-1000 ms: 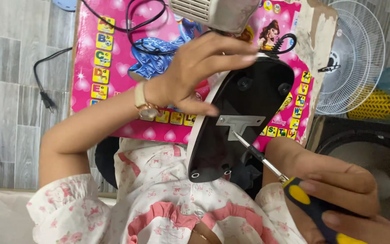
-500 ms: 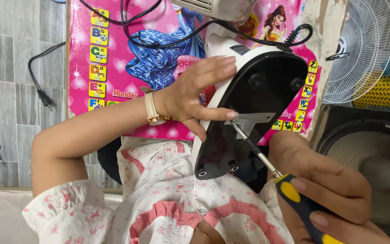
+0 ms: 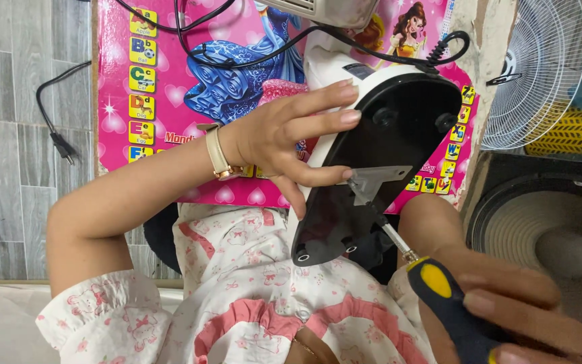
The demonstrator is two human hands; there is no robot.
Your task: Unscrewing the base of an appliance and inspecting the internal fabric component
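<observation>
Head view: the left hand [image 3: 291,145] lies spread across the upturned black base of the appliance [image 3: 378,168], thumb beside the grey metal bracket [image 3: 375,180]. The right hand [image 3: 506,307] is closed around one black-and-yellow screwdriver [image 3: 432,290], tip on that bracket. Beneath lies one pink alphabet mat [image 3: 170,81] on grey tiled floor [image 3: 8,101]. One white fan grille [image 3: 540,67] and one speaker cone [image 3: 547,236] sit at right.

The left hand [image 3: 284,145] spreads its fingers [image 3: 325,121] wide, wrist bent, while the right hand [image 3: 506,310] is curled closed.
</observation>
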